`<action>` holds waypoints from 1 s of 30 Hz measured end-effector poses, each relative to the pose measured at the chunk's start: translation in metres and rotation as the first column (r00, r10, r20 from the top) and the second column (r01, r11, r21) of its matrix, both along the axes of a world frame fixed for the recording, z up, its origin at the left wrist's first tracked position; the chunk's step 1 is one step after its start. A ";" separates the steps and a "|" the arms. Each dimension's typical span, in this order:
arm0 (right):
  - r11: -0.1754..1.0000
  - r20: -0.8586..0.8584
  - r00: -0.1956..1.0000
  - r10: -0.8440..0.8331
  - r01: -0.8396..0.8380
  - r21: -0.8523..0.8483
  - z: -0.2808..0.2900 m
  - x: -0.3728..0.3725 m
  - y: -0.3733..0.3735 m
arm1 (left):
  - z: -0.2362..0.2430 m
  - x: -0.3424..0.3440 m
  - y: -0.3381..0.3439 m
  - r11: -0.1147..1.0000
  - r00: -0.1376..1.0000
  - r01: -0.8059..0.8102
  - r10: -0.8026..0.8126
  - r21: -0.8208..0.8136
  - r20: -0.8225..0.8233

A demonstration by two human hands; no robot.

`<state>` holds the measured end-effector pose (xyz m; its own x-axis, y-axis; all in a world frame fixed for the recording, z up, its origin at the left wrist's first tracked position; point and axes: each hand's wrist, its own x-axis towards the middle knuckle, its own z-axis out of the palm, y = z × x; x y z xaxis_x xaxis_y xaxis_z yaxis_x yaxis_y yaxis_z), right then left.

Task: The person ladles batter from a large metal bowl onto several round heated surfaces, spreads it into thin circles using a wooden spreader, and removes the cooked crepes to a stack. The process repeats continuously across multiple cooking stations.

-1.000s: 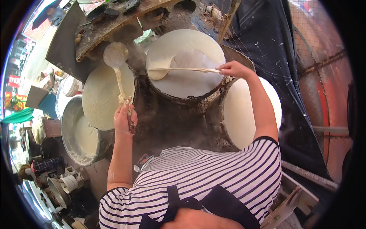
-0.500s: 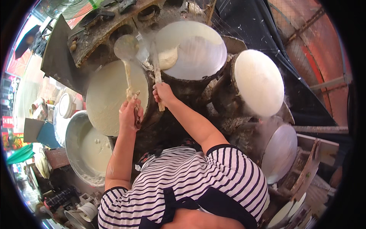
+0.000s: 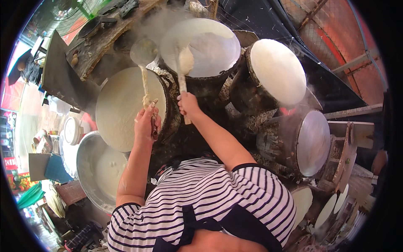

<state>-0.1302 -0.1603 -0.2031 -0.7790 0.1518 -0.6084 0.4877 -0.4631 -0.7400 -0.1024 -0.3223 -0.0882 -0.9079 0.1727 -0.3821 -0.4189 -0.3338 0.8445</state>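
Centre griddle (image 3: 216,50), round, atop a dark drum: a pale coat covers its far and left parts, shiny grey metal bare toward the right. Batter lump (image 3: 186,61) on its left side, apparently against the far end of a wooden scraper (image 3: 182,82); contact blurred. Right hand (image 3: 189,105) closed around the scraper's near part, butt poking out below. Left hand (image 3: 147,123) wrapped on the lower end of a ladle (image 3: 144,51), its bowl raised between the centre and left griddles.

Judgement on technique: keep scraper pressure light and even, sweep in one smooth arc, hold the ladle clear of the rim. Steam (image 3: 161,21) over the far left side may hide thin spots.

Room, large to small: black sheeting (image 3: 268,25) behind, beside a wire-mesh panel. Left griddle (image 3: 132,109) fully coated, slightly rough; upper right griddle (image 3: 277,71) whitish, smooth; lower right griddle (image 3: 314,143) greyish. Metal basin (image 3: 86,155) with batter just beside the left griddle. Fan (image 3: 65,17) upper left; white bucket (image 3: 72,130) below it.
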 end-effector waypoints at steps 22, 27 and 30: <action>0.995 0.043 0.999 -0.013 0.017 -0.097 0.032 0.079 0.087 | -0.003 0.016 0.065 0.997 0.997 0.078 -0.078 0.008 -0.010; 0.936 -0.014 0.971 0.238 -0.226 0.269 -0.002 0.057 0.069 | -0.005 0.018 0.084 0.993 0.993 0.115 -0.115 -0.005 0.004; 0.954 -0.114 0.962 0.248 -0.222 0.200 -0.022 0.065 0.114 | 0.001 0.017 0.099 0.995 0.995 0.102 -0.102 0.002 -0.021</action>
